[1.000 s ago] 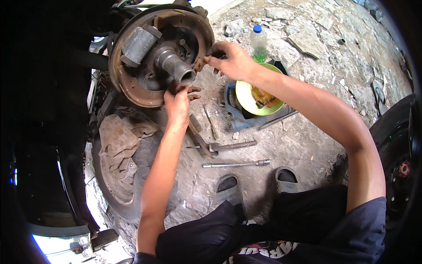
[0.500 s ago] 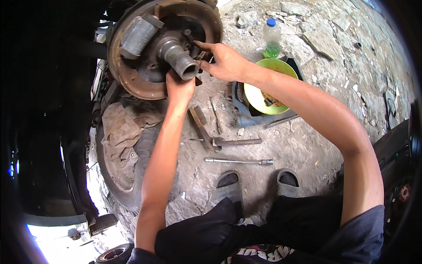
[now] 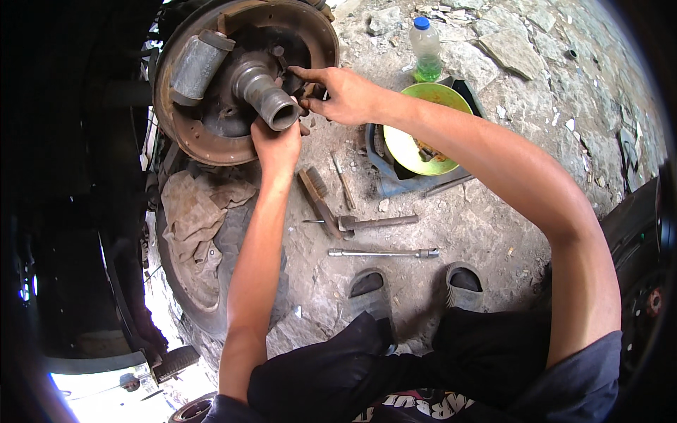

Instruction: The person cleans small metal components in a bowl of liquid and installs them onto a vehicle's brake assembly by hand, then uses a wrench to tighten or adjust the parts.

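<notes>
While the person squats facing the hub (image 3: 243,81), both hands work at the spindle (image 3: 264,92) that juts from its centre. Left hand (image 3: 276,144): just below the spindle's open end, fingers curled up against its underside, likely bracing; whether they close on anything cannot be told. Right hand (image 3: 342,95): just right of the spindle, index finger stretched out toward the hub's middle, thumb and other fingers pinching a small dark rusty part (image 3: 310,92), probably to guide it in behind the spindle.

Backing plate of the hub is rusty and stands nearly upright, with a grey cylinder (image 3: 194,63) mounted on it, left of the spindle.

Tools lie on the stone ground below and right of the hub, within reach: wire brush (image 3: 317,197), hammer (image 3: 374,223), and a long socket bar (image 3: 384,252) further below. Right of the hub, a green bowl (image 3: 405,144) sits in a dark tray (image 3: 384,180), with a plastic bottle (image 3: 427,49) above it. Tyre (image 3: 204,261) with a rag (image 3: 194,218) draped on it lies flat directly under the hub, perhaps as a safety rest.
</notes>
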Demonstrator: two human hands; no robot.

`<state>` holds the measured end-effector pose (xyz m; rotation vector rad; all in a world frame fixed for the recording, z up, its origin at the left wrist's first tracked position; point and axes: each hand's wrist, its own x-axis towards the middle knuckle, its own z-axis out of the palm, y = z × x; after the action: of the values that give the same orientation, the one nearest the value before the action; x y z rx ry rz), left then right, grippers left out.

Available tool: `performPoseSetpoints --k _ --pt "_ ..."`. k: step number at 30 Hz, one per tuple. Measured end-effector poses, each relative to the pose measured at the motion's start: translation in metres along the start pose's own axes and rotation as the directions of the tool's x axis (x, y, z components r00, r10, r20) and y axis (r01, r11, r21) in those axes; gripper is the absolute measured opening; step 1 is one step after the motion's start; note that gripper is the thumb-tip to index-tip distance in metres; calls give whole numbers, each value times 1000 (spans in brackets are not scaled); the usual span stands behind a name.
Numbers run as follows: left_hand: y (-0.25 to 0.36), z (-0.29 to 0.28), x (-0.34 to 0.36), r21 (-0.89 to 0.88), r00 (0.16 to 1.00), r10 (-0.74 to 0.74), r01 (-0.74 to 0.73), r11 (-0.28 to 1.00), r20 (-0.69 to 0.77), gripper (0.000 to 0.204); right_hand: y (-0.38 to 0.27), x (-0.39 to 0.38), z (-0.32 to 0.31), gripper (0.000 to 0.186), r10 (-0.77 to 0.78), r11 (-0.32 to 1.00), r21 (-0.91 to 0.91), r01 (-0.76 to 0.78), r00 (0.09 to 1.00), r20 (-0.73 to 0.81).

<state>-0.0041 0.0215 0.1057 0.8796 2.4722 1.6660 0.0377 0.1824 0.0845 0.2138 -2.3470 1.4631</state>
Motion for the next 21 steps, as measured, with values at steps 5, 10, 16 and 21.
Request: performPoseSetpoints --k 5,10,16,21 --pt "-11 -1 1 146 993 115 -110 983 -23 47 3 0 6 62 -51 998 -37 50 998 -37" --pt "-12 -6 2 245 984 176 -170 955 -2 47 2 -2 7 64 -53 997 -50 52 999 -13" --pt "-8 -10 5 566 920 375 -371 736 114 51 -1 -3 2 66 -71 995 -67 71 997 -5" --pt "4 -18 2 770 936 302 -324 549 179 59 -6 -6 5 70 -109 985 -135 107 994 -4"
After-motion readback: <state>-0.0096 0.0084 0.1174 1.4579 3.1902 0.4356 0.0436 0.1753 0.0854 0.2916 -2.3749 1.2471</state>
